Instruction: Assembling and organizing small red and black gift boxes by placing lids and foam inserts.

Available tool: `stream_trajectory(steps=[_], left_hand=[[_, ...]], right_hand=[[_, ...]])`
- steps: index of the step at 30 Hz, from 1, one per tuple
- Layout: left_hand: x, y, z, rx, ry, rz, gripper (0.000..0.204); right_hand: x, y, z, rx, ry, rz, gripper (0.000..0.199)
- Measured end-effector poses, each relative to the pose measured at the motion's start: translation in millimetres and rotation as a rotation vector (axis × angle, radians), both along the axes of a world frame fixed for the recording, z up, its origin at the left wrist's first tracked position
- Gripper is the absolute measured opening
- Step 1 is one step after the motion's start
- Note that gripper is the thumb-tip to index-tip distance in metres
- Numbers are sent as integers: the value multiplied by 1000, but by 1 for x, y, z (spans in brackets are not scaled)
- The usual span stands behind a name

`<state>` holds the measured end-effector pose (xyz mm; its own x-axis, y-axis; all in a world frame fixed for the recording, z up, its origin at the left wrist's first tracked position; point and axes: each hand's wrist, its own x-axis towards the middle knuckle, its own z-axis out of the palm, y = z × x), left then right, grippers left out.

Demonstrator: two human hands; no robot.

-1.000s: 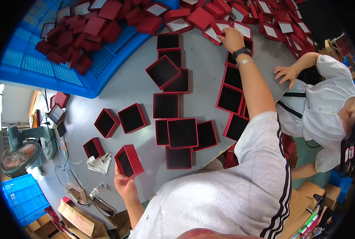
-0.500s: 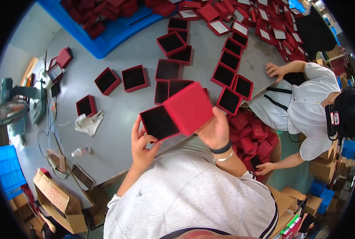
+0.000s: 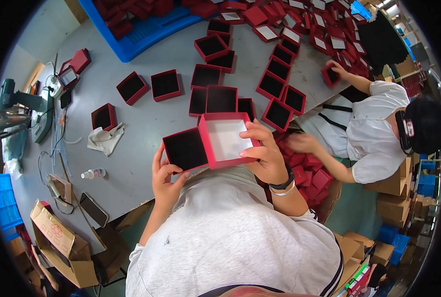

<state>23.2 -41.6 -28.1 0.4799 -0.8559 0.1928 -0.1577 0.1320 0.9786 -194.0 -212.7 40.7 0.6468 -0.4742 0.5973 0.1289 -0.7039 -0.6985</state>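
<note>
Close to the table's front edge, my left hand (image 3: 169, 173) grips a red box base (image 3: 185, 149) with a black lining. My right hand (image 3: 265, 151) holds a red box lid (image 3: 226, 139) tilted so its white inside faces up, with fingers over its right rim. Lid and base meet edge to edge, side by side. Just beyond them lie several black-lined red boxes, the closest being a box (image 3: 222, 100) behind the lid. A column of similar boxes (image 3: 271, 84) stretches away on the right.
A blue crate (image 3: 126, 52) of red boxes stands at the back left. Lids with white insides (image 3: 267, 33) pile up at the back right. On the left are a white cloth (image 3: 105, 139), a small bottle (image 3: 93, 173) and a phone (image 3: 94, 209). A co-worker (image 3: 374, 123) works at right.
My right hand has turned the lid from its red outside to its white inside. The co-worker's far hand now holds a box by the table, and their near hand has moved over the red heap.
</note>
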Motion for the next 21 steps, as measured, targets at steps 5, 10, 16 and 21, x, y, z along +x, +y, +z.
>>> stream_trajectory(steps=[5,10,16,21], left_hand=[[0,4,-1,39,-21,-11,26],[7,0,-7,-73,-6,53,23],[37,6,-32,-26,22,188,18],[54,9,-59,55,96,276,18]], right_hand=[[-7,3,7,-188,59,-86,37],[-11,4,2,-287,127,-114,39],[-9,-22,-21,657,-249,-347,50],[63,-143,-7,941,-540,-227,39]])
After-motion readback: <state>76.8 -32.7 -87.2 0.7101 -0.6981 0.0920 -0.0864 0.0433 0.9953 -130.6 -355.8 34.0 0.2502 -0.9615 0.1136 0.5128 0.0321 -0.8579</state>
